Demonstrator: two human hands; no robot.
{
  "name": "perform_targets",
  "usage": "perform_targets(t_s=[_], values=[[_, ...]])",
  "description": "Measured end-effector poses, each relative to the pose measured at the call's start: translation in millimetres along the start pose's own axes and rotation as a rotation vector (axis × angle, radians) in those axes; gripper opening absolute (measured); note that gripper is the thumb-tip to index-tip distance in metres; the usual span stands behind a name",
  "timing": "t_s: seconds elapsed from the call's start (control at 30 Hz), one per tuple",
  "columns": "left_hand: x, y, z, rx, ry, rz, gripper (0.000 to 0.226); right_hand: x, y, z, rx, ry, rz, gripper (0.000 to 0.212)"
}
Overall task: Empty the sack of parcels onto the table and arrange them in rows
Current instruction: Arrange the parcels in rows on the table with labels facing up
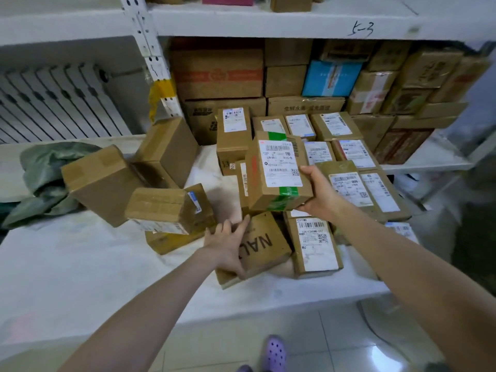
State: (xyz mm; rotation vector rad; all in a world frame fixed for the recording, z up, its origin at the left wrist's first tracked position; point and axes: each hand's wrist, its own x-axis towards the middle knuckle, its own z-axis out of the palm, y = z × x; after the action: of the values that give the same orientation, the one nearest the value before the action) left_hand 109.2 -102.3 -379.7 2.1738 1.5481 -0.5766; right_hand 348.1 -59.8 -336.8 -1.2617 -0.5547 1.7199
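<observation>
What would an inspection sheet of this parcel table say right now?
Surface: white table, partly bare at near left.
Job's things: green sack crumpled at far left; labelled parcels in rows on the right; unsorted boxes tumbled left of centre.
Clutter: nothing seen.
Grips: right hand holds a green-taped parcel raised over the rows; left hand grips the box marked NAL on the table.
Cables: nothing seen.
Surroundings: stacked cartons on shelving behind, radiator at left, tiled floor, purple clog below.
</observation>
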Motion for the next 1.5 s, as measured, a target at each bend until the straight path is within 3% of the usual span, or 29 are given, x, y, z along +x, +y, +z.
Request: perform_targets(t_s=[0.13, 0.23, 0.33, 0.43, 0.53, 0.73, 0.87, 0.97, 1.03, 1.2, 1.27, 1.37, 1.5], values=[[-21.1, -7.0, 11.8, -0.217, 0.106, -0.152, 0.134, -16.4, 6.4, 4.0, -0.075, 0.029, -0.002, 0.031], [-34.3, -21.7, 17.1, -0.537, 0.032, -0.256, 0.126, -27.8, 10.6, 7.3, -0.114, 0.060, 0.008, 0.034], [-62.1, -32.4, 7.4, -1.164, -0.152, -0.302, 0.087, -38.3, 17.6, 9.6, -0.090, 0.108, -0.003, 0.034], [-83.7, -46.8, 5.5, -1.583, -0.282, -0.372, 0.052, -47.6, 22.9, 12.1, -0.033, 0.133, -0.015, 0.034], [-97.5, -50.5, 14.6, -1.922, -0.305, -0.387, 0.047, -59.2, 28.1, 15.8, -0.003, 0.150, -0.010, 0.033], [-88.9, -45.3, 48.5, -2.211, -0.350, -0.299, 0.066, -76.5, 36.9, 11.7, 0.056, 0.188, -0.016, 0.045], [-72.1, -40.7, 58.2, -2.287, -0.318, -0.285, 0.046, -83.1, 49.0, 3.1, -0.014, 0.190, 0.078, 0.048], [-58.4, -29.8, 58.8, -2.010, -0.193, -0.430, 0.026, -85.7, 61.6, 4.2, -0.111, 0.179, 0.122, 0.046], [-57.8, -19.9, 54.7, -1.728, -0.126, -0.453, 0.031, -85.7, 70.1, 8.5, -0.175, 0.186, 0.145, 0.046], [-58.3, -3.3, 49.7, -1.450, -0.255, -0.314, 0.068, -78.0, 72.5, 15.2, -0.182, 0.180, 0.134, 0.048], [-53.3, -0.4, 55.5, -1.442, -0.225, -0.307, 0.072, -75.5, 61.9, 13.4, -0.124, 0.200, 0.070, 0.044], [-49.9, 5.9, 55.3, -1.521, -0.165, -0.283, 0.048, -70.0, 38.7, 5.8, 0.030, 0.200, -0.029, 0.046], [-34.9, 10.6, 54.3, -1.678, -0.216, -0.268, 0.050, -62.3, 18.5, -1.1, 0.116, 0.231, -0.074, 0.051]])
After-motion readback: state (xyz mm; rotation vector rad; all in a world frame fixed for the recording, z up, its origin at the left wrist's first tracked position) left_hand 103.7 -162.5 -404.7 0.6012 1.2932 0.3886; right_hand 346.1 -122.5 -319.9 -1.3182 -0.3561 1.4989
